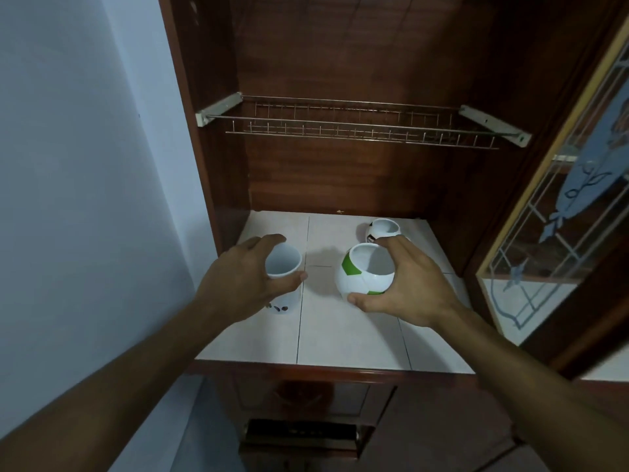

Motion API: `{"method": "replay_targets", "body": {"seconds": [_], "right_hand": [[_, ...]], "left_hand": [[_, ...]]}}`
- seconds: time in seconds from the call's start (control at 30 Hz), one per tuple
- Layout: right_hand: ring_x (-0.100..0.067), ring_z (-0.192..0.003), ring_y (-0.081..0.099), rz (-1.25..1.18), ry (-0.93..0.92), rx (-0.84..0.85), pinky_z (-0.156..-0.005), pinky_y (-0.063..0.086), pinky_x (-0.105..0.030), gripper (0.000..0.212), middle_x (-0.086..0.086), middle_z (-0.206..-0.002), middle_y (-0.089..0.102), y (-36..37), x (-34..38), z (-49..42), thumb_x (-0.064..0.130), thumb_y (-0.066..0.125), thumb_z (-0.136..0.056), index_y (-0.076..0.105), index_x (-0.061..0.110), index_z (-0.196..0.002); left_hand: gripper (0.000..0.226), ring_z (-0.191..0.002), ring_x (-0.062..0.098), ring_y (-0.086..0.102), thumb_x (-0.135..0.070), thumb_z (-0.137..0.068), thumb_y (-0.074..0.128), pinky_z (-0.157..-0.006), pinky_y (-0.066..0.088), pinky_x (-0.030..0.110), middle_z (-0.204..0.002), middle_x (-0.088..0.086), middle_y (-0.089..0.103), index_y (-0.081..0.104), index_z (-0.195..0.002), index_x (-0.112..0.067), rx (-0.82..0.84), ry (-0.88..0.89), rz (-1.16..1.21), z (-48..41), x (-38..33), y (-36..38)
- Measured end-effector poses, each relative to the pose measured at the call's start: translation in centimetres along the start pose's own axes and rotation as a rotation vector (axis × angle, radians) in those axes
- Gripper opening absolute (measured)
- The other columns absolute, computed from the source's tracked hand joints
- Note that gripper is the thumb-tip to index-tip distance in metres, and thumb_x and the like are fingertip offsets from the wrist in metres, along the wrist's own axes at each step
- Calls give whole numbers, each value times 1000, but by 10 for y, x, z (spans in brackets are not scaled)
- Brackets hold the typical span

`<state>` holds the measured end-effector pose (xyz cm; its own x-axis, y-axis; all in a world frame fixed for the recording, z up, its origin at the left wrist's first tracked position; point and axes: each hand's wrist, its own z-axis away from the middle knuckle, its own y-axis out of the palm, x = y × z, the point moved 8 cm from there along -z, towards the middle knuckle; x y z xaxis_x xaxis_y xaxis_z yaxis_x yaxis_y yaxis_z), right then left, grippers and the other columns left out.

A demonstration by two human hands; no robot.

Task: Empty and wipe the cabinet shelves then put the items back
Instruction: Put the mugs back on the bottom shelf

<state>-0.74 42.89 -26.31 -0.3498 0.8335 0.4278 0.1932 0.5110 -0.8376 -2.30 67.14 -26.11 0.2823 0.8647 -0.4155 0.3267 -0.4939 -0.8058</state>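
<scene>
Three cups on the shelf: a white cup (284,264) at front left, a green-and-white football mug (357,281) in the middle and a black-and-white football mug (384,229) at back right, all upright on the tiled shelf (340,335) of the cabinet (340,63).
Left hand (245,277): it grips the white cup from its left, fingers curled behind the rim and thumb pressed on the near wall; this grip suits a straight lift.
Right hand (408,287): it grips the green-and-white mug from its right, fingers spread over the far rim and thumb low on the round belly, likely because the ball shape needs a wide hold.
Two at once: one cup per hand probably saves a trip; whether they are going out or coming back cannot be told.
Wire rack (357,131): it hangs above the cups and holds nothing visible.
Glass door (561,216): it stands open at right, which gives both arms room.
Writing: none is readable; the white cup has dark bean-like marks near its base, and the back mug has a dark patch too small to read.
</scene>
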Motion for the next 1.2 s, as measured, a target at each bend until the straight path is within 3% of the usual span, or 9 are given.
{"method": "replay_targets", "body": {"seconds": [0.27,0.47,1.0,1.2], "right_hand": [[-11,-106,51,-4,-14,-31,-85,48,-31,94,17,-117,50,-22,14,51,79,66,-49,48,30,-127],[-11,-105,50,2,14,-21,-86,46,-34,82,15,-115,51,-40,26,92,67,79,-56,51,27,-121],[-6,-97,47,-17,-58,-22,-76,42,-25,90,21,-110,46,-104,-19,168,81,62,-49,47,33,-124],[-6,-97,48,-4,-70,-13,-76,43,-24,84,21,-110,46,-132,-42,196,70,76,-55,48,33,-124]], "left_hand": [[79,-91,12,61,-82,-65,58,-80,56,34,-110,-8,68,62,-121,-25,-45,20,16,43,-29,-23],[72,-88,12,62,-78,-66,58,-79,57,36,-105,-9,70,64,-114,-26,-48,66,9,72,-53,-37],[68,-87,12,64,-77,-67,59,-77,56,36,-104,-9,71,67,-112,-25,-99,31,-20,137,-146,-31],[73,-88,11,64,-80,-66,54,-75,54,31,-103,-10,71,68,-111,-24,-149,21,-10,155,-188,-23]]}}
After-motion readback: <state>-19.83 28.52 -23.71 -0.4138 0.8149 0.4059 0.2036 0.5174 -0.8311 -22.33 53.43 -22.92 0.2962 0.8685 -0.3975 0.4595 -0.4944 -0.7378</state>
